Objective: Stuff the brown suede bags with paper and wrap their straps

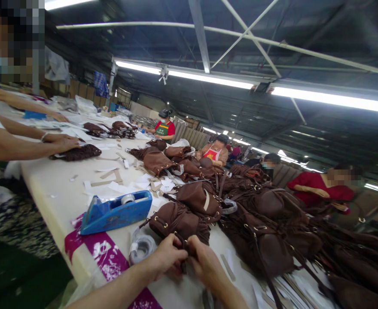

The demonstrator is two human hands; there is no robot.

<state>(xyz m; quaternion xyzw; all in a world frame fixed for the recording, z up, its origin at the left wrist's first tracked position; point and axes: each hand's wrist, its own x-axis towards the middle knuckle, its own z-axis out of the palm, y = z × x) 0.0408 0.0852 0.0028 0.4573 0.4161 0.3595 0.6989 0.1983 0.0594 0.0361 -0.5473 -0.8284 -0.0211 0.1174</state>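
Observation:
At the near edge of the table lies a brown bag (179, 221) with gold eyelets and a dark strap. My left hand (168, 257) pinches part of a dark brown strap at the bag's near side. Close beside it, my right hand (202, 257) has its fingers closed on the same strap. The fingers hide the exact spot where they grip. Left of the bag rests a coil of clear plastic tubing or strip (143, 248). A blue tape dispenser (116, 212) stands farther left, on a purple and white patterned strip (103, 253).
Many brown bags (269, 206) are heaped across the middle and right. Paper and card scraps (111, 176) litter the white table (47, 180). At the left, a co-worker's hands (63, 141) press on a dark bundle (79, 153). Several other people work along the far side.

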